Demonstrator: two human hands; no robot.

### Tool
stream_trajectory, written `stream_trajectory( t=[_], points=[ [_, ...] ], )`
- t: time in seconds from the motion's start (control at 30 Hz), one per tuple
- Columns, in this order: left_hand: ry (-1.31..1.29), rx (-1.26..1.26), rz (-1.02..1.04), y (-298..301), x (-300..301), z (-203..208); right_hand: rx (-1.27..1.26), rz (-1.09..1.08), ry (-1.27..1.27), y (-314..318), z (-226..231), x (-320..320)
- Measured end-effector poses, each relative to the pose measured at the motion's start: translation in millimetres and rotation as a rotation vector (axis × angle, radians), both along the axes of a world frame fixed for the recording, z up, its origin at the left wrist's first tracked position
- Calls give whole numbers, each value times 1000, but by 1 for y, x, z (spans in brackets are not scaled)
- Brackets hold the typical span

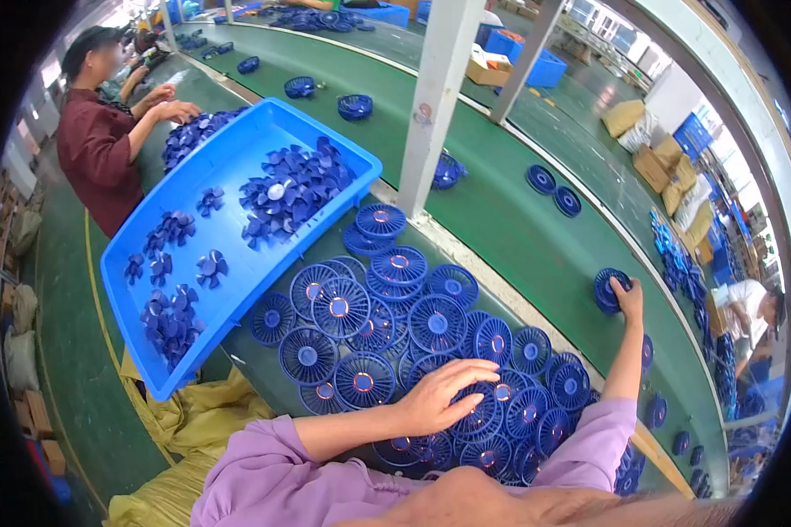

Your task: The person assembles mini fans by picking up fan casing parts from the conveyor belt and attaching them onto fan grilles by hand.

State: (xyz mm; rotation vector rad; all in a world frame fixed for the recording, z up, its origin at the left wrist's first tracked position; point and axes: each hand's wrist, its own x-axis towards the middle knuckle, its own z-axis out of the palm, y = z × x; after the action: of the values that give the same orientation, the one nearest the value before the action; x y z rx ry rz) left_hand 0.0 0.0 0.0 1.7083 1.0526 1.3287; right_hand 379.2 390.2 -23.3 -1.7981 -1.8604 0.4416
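My right hand point(630, 297) reaches out over the green conveyor belt and grips a dark blue fan guard point(608, 290) by its edge. My left hand point(439, 395) lies over a heap of round blue fan grilles, its fingers stretched out; whether it touches them I cannot tell. Several grilles overlap there, such as a ribbed grille point(341, 307) with a ring at its hub. Left of the heap, a light blue plastic tray point(228, 167) sits tilted in the view, with small dark blue fan blades point(294, 189) piled inside.
Along the green belt point(492, 224) lie more blue fan parts, including a guard point(355, 107). A white post point(435, 105) rises between worktable and belt. At the far left a co-worker point(97, 132) handles a blade pile. Yellow sacking point(193, 422) hangs below the tray.
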Motion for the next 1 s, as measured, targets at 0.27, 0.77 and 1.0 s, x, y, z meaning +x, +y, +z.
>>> stream_trajectory(
  t=[0.27,0.77,1.0],
  points=[
    [14,112,16,2,5,2,-302,-39,371,-36,6,8],
    [43,304,412,-9,-39,46,536,883,51,-194,112,-301],
    [356,307,919,-4,-118,48,800,1265,-127,-236,77,-417]
  ],
)
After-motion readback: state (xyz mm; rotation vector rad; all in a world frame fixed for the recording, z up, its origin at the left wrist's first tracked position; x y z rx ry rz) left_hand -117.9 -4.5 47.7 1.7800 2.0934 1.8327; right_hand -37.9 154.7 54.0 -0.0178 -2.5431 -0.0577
